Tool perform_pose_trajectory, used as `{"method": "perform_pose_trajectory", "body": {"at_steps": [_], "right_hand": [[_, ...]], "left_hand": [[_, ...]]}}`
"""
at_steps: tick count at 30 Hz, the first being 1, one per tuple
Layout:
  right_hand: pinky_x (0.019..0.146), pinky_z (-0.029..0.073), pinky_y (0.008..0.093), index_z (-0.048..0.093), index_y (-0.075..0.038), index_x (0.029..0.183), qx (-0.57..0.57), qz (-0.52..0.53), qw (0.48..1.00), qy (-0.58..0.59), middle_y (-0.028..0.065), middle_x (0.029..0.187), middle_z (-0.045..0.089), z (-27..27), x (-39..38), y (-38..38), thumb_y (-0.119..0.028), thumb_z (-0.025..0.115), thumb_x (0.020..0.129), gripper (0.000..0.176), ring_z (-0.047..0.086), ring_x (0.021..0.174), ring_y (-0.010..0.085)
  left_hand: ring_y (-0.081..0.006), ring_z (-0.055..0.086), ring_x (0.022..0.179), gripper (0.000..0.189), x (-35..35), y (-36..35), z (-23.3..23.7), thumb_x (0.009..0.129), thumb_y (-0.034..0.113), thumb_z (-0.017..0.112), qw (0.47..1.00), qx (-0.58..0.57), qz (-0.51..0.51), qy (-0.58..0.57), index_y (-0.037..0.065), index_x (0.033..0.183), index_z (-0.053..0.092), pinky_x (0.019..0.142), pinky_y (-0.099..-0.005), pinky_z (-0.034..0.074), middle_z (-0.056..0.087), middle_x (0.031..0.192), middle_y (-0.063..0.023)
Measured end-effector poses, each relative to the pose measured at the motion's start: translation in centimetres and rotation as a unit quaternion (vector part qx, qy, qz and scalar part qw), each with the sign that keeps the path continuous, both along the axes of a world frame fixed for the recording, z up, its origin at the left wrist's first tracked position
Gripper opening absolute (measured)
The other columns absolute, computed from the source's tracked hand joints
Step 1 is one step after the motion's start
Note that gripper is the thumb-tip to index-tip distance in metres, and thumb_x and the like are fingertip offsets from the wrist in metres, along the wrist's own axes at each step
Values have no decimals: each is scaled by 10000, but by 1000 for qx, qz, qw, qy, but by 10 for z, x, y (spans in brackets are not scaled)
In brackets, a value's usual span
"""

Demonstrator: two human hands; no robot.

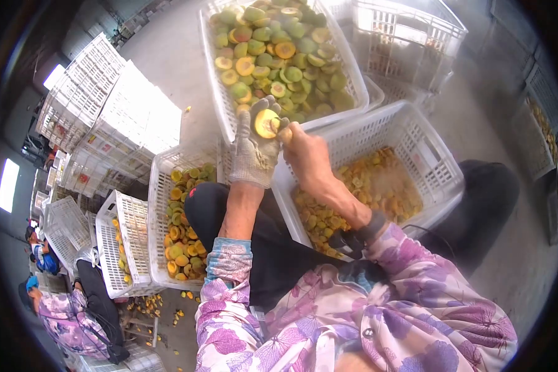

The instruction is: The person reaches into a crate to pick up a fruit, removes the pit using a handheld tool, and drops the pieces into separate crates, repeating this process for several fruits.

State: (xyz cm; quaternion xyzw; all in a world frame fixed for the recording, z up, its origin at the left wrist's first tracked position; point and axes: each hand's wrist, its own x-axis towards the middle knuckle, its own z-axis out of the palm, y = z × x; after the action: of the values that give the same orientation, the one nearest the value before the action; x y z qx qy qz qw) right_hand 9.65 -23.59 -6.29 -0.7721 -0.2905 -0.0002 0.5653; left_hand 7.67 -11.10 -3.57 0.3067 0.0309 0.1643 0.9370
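Observation:
My left hand point(256, 152), in a soiled knit glove, holds a halved yellow fruit point(267, 123) with its cut face up. Bare and closed, my right hand point(307, 154) is at the fruit's right edge, gripping something I cannot make out. Beyond both hands stands a white crate point(222, 115) full of green and yellow fruit halves. Below my right hand, a second white crate point(437, 146) holds small yellow-orange pieces. To the left of my knee, another crate point(157, 211) contains orange and green halves.
Stacked white crates point(105, 105) stand at the left, and more crates point(409, 37) at the upper right. A co-worker point(74, 316) sits at the lower left, with another person point(43, 257) behind. Fruit scraps point(146, 307) lie on the floor.

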Motion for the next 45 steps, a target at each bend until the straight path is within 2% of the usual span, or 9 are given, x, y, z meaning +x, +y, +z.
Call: {"method": "perform_pose_trajectory", "body": {"at_steps": [13, 22, 24, 28, 31, 36, 40, 42, 45], "right_hand": [[519, 444, 457, 447, 17, 886, 21, -54, 993, -101, 255, 666, 575, -10, -1, 9, -42, 594, 812, 175, 596, 629, 421], [444, 407, 361, 504, 65, 814, 78, 182, 950, 239, 242, 604, 544, 17, 0, -18, -8, 564, 796, 97, 531, 483, 341], [522, 427, 461, 549, 56, 904, 66, 80, 988, -111, 236, 690, 594, -3, 0, -9, 17, 500, 773, 145, 529, 565, 437], [518, 432, 434, 503, 66, 839, 26, 21, 992, -120, 255, 616, 533, -6, -12, -12, 17, 565, 758, 113, 504, 594, 452], [468, 427, 394, 501, 45, 882, 60, 51, 982, -170, 182, 591, 545, -5, -8, -19, -6, 556, 784, 123, 521, 504, 344], [391, 388, 263, 501, -3, 890, 3, 277, 896, 346, 11, 604, 513, 23, -11, -49, -48, 519, 829, 78, 484, 479, 71], [396, 387, 272, 503, -5, 884, -34, 215, 953, 212, 17, 594, 510, -2, -22, -33, -64, 537, 838, 82, 486, 470, 95], [385, 371, 271, 497, -13, 897, -25, 78, 964, -253, 13, 596, 513, -25, -24, -25, -85, 554, 858, 100, 479, 468, 98], [404, 345, 236, 493, -20, 919, -28, 289, 950, 118, -7, 611, 481, 4, -10, -44, -118, 573, 863, 138, 434, 473, 58]], "left_hand": [[-147, 573, 947, 351, -8, -27, 7, 974, 356, 512, 962, 247, 113, 28, 37, 1070, 621, 825, -275, 479, 620, 1073, -60], [-82, 528, 701, 419, -4, -35, 0, 987, 405, 465, 913, 348, 206, 53, 46, 867, 644, 623, -223, 435, 608, 807, -10], [-88, 530, 668, 438, -3, -38, 1, 983, 413, 469, 904, 358, 224, 71, 41, 827, 641, 598, -228, 435, 610, 764, -17], [-99, 536, 581, 526, -4, -36, 6, 971, 450, 472, 922, 317, 210, 77, 24, 708, 633, 545, -232, 433, 616, 658, -44], [-103, 545, 526, 592, -3, -24, 5, 961, 493, 461, 908, 377, 154, 102, 11, 664, 636, 493, -211, 421, 619, 609, -61], [-102, 541, 476, 619, -4, -21, 1, 960, 510, 448, 911, 378, 105, 128, 15, 636, 632, 436, -226, 414, 598, 550, -59], [-94, 527, 466, 632, -11, -25, 3, 964, 513, 434, 933, 329, 109, 100, 23, 611, 622, 458, -227, 421, 586, 529, -48], [-92, 510, 454, 601, -15, -29, 0, 965, 496, 449, 878, 430, 186, 96, 37, 606, 598, 475, -224, 419, 569, 504, -46], [-91, 515, 469, 525, -18, -25, -2, 952, 479, 497, 892, 419, 132, 111, 68, 640, 591, 484, -228, 421, 574, 543, -34]]}}
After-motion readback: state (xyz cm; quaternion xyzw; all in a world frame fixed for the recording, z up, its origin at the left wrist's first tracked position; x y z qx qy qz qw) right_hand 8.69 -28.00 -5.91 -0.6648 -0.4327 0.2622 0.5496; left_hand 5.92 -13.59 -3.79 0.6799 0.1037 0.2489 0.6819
